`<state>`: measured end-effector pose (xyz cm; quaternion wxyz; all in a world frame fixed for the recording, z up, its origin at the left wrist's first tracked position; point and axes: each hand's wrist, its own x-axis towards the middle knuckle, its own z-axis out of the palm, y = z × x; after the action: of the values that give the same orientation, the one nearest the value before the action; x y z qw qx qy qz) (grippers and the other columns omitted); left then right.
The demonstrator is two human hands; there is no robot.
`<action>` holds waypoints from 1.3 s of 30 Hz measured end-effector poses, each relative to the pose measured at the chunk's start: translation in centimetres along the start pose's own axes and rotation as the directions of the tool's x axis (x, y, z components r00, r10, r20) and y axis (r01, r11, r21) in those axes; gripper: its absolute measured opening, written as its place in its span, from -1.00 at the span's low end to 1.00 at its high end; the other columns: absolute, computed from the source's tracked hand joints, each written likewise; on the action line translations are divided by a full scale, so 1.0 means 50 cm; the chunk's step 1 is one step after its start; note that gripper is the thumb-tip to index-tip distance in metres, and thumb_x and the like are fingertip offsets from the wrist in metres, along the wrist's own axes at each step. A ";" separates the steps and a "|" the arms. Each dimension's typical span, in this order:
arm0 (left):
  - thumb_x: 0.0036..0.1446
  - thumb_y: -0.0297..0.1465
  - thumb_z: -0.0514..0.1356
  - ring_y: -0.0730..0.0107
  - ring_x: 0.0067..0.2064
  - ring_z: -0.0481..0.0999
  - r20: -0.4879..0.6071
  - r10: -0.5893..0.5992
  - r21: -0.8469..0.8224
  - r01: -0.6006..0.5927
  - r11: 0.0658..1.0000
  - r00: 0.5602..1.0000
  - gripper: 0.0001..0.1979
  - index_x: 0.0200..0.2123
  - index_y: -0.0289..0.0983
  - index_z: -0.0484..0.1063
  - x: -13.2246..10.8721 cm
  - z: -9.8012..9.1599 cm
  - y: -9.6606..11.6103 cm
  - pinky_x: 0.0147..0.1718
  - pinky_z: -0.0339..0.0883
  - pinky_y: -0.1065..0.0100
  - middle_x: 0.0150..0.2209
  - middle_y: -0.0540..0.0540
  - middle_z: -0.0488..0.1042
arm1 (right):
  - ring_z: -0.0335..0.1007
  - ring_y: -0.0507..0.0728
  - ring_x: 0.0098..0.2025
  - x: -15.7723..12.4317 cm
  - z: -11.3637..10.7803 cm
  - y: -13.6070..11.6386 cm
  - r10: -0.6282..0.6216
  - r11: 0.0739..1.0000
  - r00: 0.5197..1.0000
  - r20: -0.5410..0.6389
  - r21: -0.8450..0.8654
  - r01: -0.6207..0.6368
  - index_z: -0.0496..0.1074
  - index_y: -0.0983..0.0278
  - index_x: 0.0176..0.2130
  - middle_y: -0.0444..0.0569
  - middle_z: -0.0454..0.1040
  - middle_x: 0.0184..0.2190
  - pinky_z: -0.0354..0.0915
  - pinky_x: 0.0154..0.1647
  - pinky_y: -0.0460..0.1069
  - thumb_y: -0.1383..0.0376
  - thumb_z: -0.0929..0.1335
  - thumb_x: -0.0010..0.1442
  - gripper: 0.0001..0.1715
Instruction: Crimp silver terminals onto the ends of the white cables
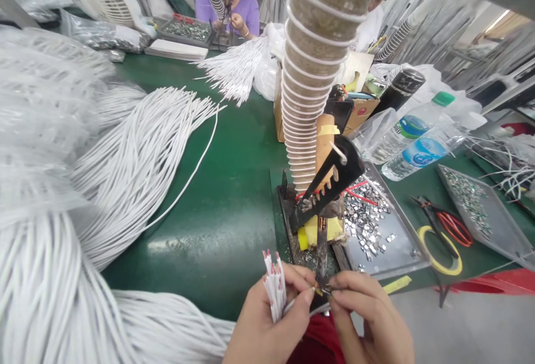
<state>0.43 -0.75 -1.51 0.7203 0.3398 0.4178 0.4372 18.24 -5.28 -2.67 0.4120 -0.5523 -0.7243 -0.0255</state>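
Observation:
My left hand (273, 322) is closed round a small bunch of white cables (275, 291) whose stripped ends show red tips. Its thumb and forefinger also pinch at the tip of a soldering iron (321, 247), which points down from a black bracket (330, 183). Facing it, my right hand (370, 311) has its fingertips pressed together at the same spot. Whatever it grips is small, dark and mostly hidden by the fingers. To the right of the iron, a grey tray (401, 247) bears many small shiny metal connector pieces (368, 224).
Thick bundles of white cable (146, 152) cover the left side of the green table (225, 185). A ribbed extraction hose (311, 74) hangs over the iron. Water bottles (422, 155), pliers (443, 224), yellow tape (441, 266) and another tray (497, 224) lie right. A co-worker (246, 10) sits opposite.

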 end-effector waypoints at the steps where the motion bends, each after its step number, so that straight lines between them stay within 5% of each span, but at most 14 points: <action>1: 0.23 -0.52 0.34 0.31 -0.16 0.62 0.023 0.009 0.000 -0.009 1.000 1.000 -0.86 -0.37 -0.20 0.57 0.000 0.000 0.002 -0.07 0.42 0.40 -0.23 0.00 0.67 | 0.70 0.09 -0.26 0.001 0.003 -0.004 0.001 1.000 1.000 -0.019 -0.012 -0.001 0.49 0.15 -0.11 -0.04 0.68 -0.25 0.62 -0.09 0.00 0.50 0.43 0.24 -0.71; 5: 0.20 -0.57 0.35 0.34 -0.19 0.62 0.024 0.045 -0.009 -0.045 0.999 0.999 -0.83 -0.39 -0.20 0.56 0.000 0.005 0.007 -0.09 0.42 0.43 -0.25 0.02 0.66 | 0.65 0.06 -0.29 0.010 0.010 -0.014 -0.002 1.000 0.999 -0.035 -0.028 0.001 0.49 0.16 -0.12 -0.05 0.62 -0.26 0.58 -0.21 -0.07 0.48 0.43 0.25 -0.75; 13: 0.20 -0.50 0.38 0.27 -0.21 0.57 0.071 -0.015 0.003 0.015 1.000 0.997 -0.88 -0.38 -0.22 0.54 -0.007 0.004 -0.010 -0.13 0.42 0.35 -0.28 -0.04 0.62 | 0.40 0.08 -0.32 0.045 -0.029 -0.004 0.063 0.977 0.998 -0.010 0.203 -0.060 0.50 0.14 -0.13 -0.07 0.42 -0.28 0.44 -0.31 -0.01 0.40 0.43 0.31 -0.83; 18: 0.21 -0.48 0.28 0.24 -0.23 0.51 0.261 -0.084 0.140 0.048 0.989 0.962 -0.90 -0.35 -0.21 0.45 -0.007 -0.007 -0.022 -0.17 0.38 0.31 -0.28 -0.06 0.56 | 0.38 0.06 -0.41 0.043 -0.038 -0.006 -0.011 0.964 0.970 0.241 0.260 -0.053 0.53 0.11 -0.08 -0.15 0.37 -0.39 0.44 -0.39 -0.04 0.42 0.46 0.29 -0.75; 23: -0.11 -0.67 0.16 0.35 -0.32 0.28 0.333 -0.080 0.350 -0.044 0.936 0.939 -0.74 -0.41 -0.18 0.35 -0.004 -0.011 -0.026 -0.35 0.17 0.39 -0.37 0.08 0.32 | 0.46 0.08 -0.40 0.047 -0.025 -0.016 0.009 0.950 0.946 0.324 0.294 -0.110 0.50 0.09 -0.08 -0.16 0.45 -0.39 0.50 -0.39 -0.06 0.26 0.44 0.34 -0.86; 31: 0.41 -0.42 0.19 0.28 -0.23 0.42 0.372 0.043 0.376 -0.193 0.906 0.927 -0.88 -0.22 -0.18 0.51 -0.015 -0.028 -0.023 -0.21 0.30 0.40 -0.22 -0.02 0.41 | 0.47 0.05 -0.36 0.047 -0.042 -0.005 0.073 0.960 0.935 0.347 0.230 -0.160 0.50 0.15 -0.18 -0.13 0.46 -0.37 0.44 -0.39 -0.11 0.42 0.42 0.31 -0.85; 39: 0.40 -0.34 0.26 0.24 -0.15 0.48 0.435 -0.008 0.418 -0.194 0.887 0.900 -0.82 -0.31 -0.22 0.55 -0.004 -0.046 -0.032 -0.17 0.31 0.41 -0.18 -0.07 0.42 | 0.42 0.03 -0.39 0.055 -0.036 -0.005 0.031 0.871 0.943 0.332 0.453 -0.188 0.57 0.13 -0.21 -0.18 0.44 -0.46 0.38 -0.39 -0.11 0.19 0.42 0.42 -0.87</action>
<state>-1.14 -1.28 -3.79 0.6727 0.6045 0.3235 0.2782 18.93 -4.15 0.35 0.4156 -0.4709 -0.7312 0.2661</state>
